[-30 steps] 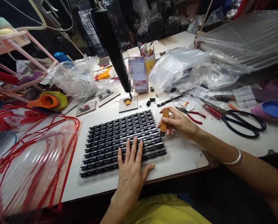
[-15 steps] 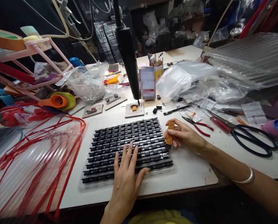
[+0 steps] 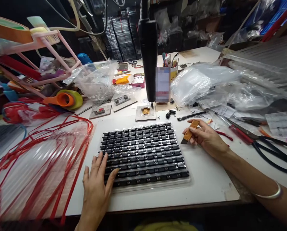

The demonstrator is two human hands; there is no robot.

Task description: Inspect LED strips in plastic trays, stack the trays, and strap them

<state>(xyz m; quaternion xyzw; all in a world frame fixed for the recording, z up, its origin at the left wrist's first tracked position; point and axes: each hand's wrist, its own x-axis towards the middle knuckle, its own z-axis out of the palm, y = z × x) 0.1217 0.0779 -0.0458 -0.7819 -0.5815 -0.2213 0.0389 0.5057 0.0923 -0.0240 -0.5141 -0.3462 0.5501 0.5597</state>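
Since the earlier frames the left hand has slid off the middle of the black rows to their near-left corner, and the right hand has drawn back from the right edge with its tool tilted.

Largest first: the white table carries a clear tray of black components, set in long rows across its middle. Left of it lies a clear ribbed sheet tangled with red cord; far right is a heap of clear plastic bags. A black upright tool body hangs over a small fixture plate just beyond the tray. Black-handled scissors lie near the right forearm.

The left hand lies flat, fingers spread wide, thumb and fingertips touching the nearest rows at the left end. The right-hand fingers pinch an orange-handled tool, possibly a small blade or brush; its dark tip is too small to tell. It sits just beside the tray's far-right corner, not touching it.

To work well here, I judge the flat hand should press evenly so the rows do not shift, and the tool should meet the rows at a shallow angle, moving along a row rather than across.
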